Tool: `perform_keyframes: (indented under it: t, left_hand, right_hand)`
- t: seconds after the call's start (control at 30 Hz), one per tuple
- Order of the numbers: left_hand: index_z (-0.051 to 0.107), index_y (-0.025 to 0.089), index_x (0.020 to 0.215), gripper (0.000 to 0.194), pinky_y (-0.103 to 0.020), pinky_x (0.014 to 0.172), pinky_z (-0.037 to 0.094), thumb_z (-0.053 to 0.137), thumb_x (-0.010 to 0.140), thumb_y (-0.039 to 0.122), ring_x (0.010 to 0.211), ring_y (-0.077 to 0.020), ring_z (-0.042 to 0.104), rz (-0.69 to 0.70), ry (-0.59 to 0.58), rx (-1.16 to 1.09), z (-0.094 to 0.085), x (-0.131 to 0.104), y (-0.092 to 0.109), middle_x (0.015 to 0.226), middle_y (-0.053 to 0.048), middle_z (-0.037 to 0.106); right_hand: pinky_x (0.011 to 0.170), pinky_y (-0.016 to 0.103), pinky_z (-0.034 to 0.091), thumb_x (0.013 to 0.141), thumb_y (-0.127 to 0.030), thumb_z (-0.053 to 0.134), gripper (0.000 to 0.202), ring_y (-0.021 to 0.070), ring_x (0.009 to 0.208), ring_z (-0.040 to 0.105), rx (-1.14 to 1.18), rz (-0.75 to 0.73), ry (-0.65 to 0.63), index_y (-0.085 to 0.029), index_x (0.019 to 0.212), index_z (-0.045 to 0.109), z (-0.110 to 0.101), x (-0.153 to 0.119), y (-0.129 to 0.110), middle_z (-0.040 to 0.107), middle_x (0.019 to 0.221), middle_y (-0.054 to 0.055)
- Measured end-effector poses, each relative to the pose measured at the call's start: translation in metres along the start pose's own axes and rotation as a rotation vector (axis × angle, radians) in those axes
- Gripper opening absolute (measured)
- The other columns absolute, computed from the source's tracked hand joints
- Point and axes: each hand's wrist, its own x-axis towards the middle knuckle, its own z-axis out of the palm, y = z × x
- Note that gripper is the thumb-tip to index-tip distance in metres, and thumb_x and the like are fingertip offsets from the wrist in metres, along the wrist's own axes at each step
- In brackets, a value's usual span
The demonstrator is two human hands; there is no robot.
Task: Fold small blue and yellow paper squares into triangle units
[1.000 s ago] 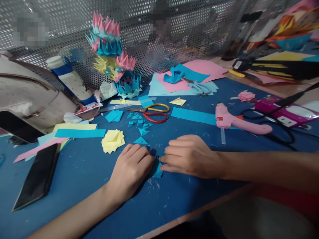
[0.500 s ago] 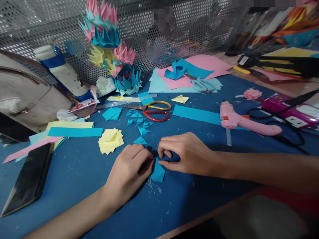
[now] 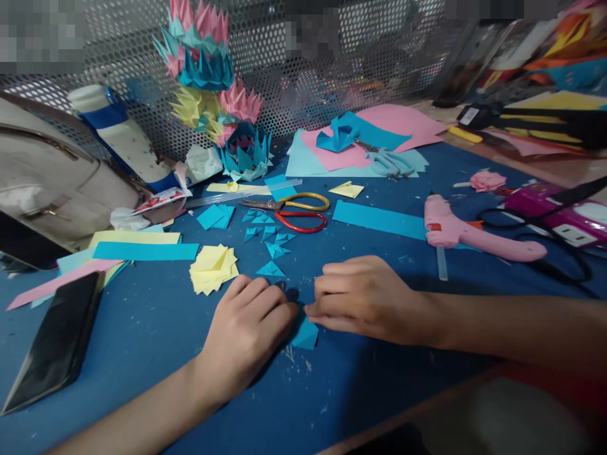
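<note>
A small blue paper piece [image 3: 306, 335] lies on the blue table between my hands. My left hand [image 3: 253, 322] has its fingers closed on the paper's left upper edge. From the right, my right hand [image 3: 363, 300] pinches at the paper's upper corner, its fingers curled together; the fingertips partly hide that corner. Just above them lies a folded blue triangle [image 3: 271, 269], with several small blue folded pieces [image 3: 276, 248] further up. A stack of yellow paper squares [image 3: 214, 268] is left of these, above my left hand.
Red-and-yellow-handled scissors [image 3: 303, 212] lie beyond the folded pieces. A pink glue gun [image 3: 484, 237] with a black cable is at the right, a dark phone [image 3: 57, 341] at the left. Behind stand a paper-flower stack [image 3: 203, 69], a bottle [image 3: 126, 142] and a bag [image 3: 52, 170].
My right hand's fingers have closed together at the paper's upper corner, where thumb and forefinger were more apart. The view has shifted slightly.
</note>
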Motion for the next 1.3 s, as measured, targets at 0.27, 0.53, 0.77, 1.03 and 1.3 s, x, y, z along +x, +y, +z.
perform_keyframes:
  t: [0.27, 0.53, 0.77, 1.03, 1.3]
  left_hand:
    - [0.069, 0.014, 0.094, 0.032, -0.037, 0.069, 0.030, 0.039, 0.106, 0.016, 0.074, -0.0195, 0.050, 0.078, 0.020, 0.087, -0.005, 0.000, 0.002, 0.085, -0.004, 0.071]
    - [0.071, 0.010, 0.100, 0.026, -0.037, 0.080, 0.036, 0.047, 0.104, 0.018, 0.082, -0.0214, 0.055, 0.041, 0.027, 0.201, -0.004, -0.013, 0.025, 0.097, -0.007, 0.072]
    - [0.071, 0.004, 0.108, 0.028, -0.036, 0.077, 0.036, 0.045, 0.102, 0.016, 0.081, -0.0241, 0.052, 0.071, -0.004, 0.239, -0.002, -0.016, 0.028, 0.091, -0.011, 0.070]
    - [0.069, 0.003, 0.114, 0.028, -0.036, 0.074, 0.036, 0.047, 0.100, 0.014, 0.079, -0.0243, 0.051, 0.068, -0.025, 0.209, -0.005, -0.015, 0.027, 0.090, -0.011, 0.067]
    - [0.067, 0.003, 0.116, 0.034, -0.036, 0.080, 0.037, 0.039, 0.105, 0.018, 0.084, -0.0238, 0.054, 0.064, -0.039, 0.234, -0.003, -0.018, 0.033, 0.097, -0.011, 0.069]
  right_hand:
    - [0.058, 0.032, 0.022, 0.102, -0.033, 0.052, 0.032, 0.0133, 0.067, 0.045, -0.008, -0.011, 0.027, -0.021, 0.077, 0.066, 0.001, 0.002, 0.000, 0.063, 0.075, -0.003]
    - [0.059, 0.030, 0.024, 0.104, -0.037, 0.049, 0.032, 0.0121, 0.071, 0.050, 0.012, -0.016, 0.020, -0.022, 0.087, 0.072, 0.002, 0.001, 0.003, 0.066, 0.080, -0.002]
    - [0.058, 0.031, 0.021, 0.105, -0.035, 0.047, 0.025, 0.0126, 0.071, 0.046, -0.036, -0.038, 0.002, -0.027, 0.104, 0.072, 0.001, 0.001, 0.002, 0.066, 0.084, -0.003]
    - [0.058, 0.034, 0.020, 0.105, -0.032, 0.047, 0.035, 0.0149, 0.069, 0.041, -0.097, -0.026, -0.018, -0.020, 0.078, 0.065, 0.001, 0.006, -0.001, 0.062, 0.076, -0.001]
    - [0.061, 0.032, 0.024, 0.107, -0.042, 0.040, 0.039, 0.0148, 0.075, 0.047, -0.034, -0.017, -0.037, -0.022, 0.091, 0.070, -0.001, 0.003, 0.004, 0.064, 0.080, 0.000]
